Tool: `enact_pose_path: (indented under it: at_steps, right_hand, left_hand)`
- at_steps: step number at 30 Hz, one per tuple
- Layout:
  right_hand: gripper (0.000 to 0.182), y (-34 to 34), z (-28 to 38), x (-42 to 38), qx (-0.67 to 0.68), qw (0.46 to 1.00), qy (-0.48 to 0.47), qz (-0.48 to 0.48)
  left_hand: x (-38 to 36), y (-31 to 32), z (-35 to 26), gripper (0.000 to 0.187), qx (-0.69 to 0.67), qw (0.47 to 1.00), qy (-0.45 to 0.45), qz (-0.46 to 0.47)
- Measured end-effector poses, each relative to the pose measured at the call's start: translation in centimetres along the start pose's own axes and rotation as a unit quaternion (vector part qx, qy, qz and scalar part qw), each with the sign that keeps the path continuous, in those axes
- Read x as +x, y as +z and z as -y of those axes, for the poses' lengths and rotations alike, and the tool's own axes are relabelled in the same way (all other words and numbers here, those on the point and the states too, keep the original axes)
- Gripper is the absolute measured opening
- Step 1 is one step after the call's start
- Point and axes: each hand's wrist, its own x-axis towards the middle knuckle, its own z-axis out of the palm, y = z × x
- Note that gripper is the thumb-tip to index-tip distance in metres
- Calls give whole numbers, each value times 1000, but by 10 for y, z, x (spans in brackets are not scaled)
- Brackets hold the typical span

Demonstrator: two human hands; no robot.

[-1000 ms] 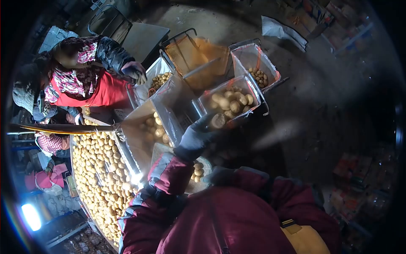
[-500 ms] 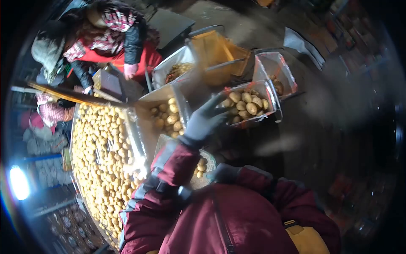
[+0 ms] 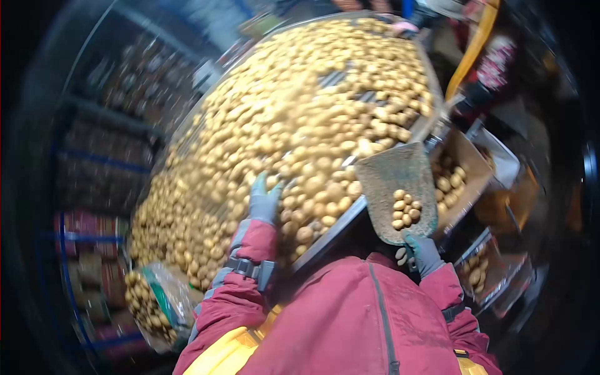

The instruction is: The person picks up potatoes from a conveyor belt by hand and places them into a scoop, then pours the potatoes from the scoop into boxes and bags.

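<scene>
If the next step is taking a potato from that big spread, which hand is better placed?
Probably the left hand: it reaches in at the spread of potatoes with fingers apart, seemingly empty. The right hand is occupied, gripping a loaded scoop.

Single head cam, worn up top, facing forward and steeply down. Wide fisheye, dark around the edges. Jacket (image 3: 325, 325) closest to lens, just behind left fingers (image 3: 259, 183) and right fingers (image 3: 410, 239). Worktop (image 3: 331, 234) spreads ahead of left fingers; shelves (image 3: 103, 150) farther off, left of them.
</scene>
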Motion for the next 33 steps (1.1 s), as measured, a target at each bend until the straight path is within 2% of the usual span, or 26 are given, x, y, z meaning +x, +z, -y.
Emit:
enact_pose_path:
  at_steps: [1, 2, 3, 5, 6, 8, 10, 13, 14, 16, 18, 19, 20, 23, 24, 25, 27, 28, 30, 31, 33]
  right_hand:
    - [43, -2, 2, 19, -33, 998, 34, 32]
    - [45, 4, 5, 27, -44, 999, 7, 31]
    - [47, 14, 14, 31, -52, 998, -14, 27]
    - [39, 37, 28, 41, -80, 997, -19, 5]
    - [37, 46, 36, 42, -85, 996, -17, 5]
    - [30, 64, 56, 38, -91, 996, 2, 5]
    - [31, 76, 62, 47, -94, 996, 2, 9]
    - [31, 83, 66, 62, -97, 995, 5, 24]
    - [31, 88, 69, 64, -103, 994, 12, 27]
    - [33, 103, 76, 70, -119, 993, 13, 26]
    - [31, 126, 84, 68, -142, 989, 13, 35]
    - [30, 137, 90, 66, -153, 987, 11, 37]
    - [31, 148, 96, 65, -146, 988, 34, 42]
    - [34, 164, 102, 66, -169, 982, 23, 76]
    - [34, 166, 101, 67, -168, 982, 29, 83]
    - [33, 168, 100, 68, -166, 981, 34, 91]
    - [32, 172, 99, 69, -168, 980, 45, 100]
    - [32, 172, 98, 69, -172, 979, 51, 99]
    - [30, 172, 97, 68, -189, 976, 61, 92]
    - [32, 172, 95, 70, -183, 977, 56, 95]
    - [36, 173, 89, 76, -168, 979, 43, 103]
  left_hand:
    - [-5, -42, 39, 65, 109, 992, 17, -58]
    - [-18, -82, 69, 67, 225, 969, 6, -101]
    - [-30, -122, 94, 69, 338, 932, -13, -129]
    - [-52, -191, 139, 65, 477, 858, -40, -185]
    - [-62, -216, 136, 62, 455, 857, -125, -205]
    - [-78, -242, 153, 57, 472, 811, -218, -269]
    - [-90, -248, 198, 54, 553, 718, -230, -355]
    - [-71, -253, 170, 71, 440, 810, -326, -211]
    - [-67, -239, 170, 68, 411, 845, -240, -245]
    - [-42, -202, 168, 60, 230, 926, -202, -220]
    - [-35, -143, 160, 56, 272, 933, -130, -196]
    - [-33, -117, 143, 60, 268, 941, -32, -203]
    - [-41, -101, 107, 60, 224, 955, -10, -192]
    - [-56, -127, 77, 63, 346, 918, 26, -191]
    - [-57, -154, 65, 60, 270, 936, -102, -199]
    - [-63, -183, 76, 55, 243, 928, -145, -242]
    - [-101, -259, 132, 46, 316, 871, -182, -330]
    - [-119, -287, 165, 41, 405, 834, -191, -321]
    - [-144, -317, 231, 48, 593, 757, -178, -209]
    - [-150, -320, 248, 57, 581, 769, -237, -125]
    - [-138, -313, 246, 70, 447, 804, -362, -153]
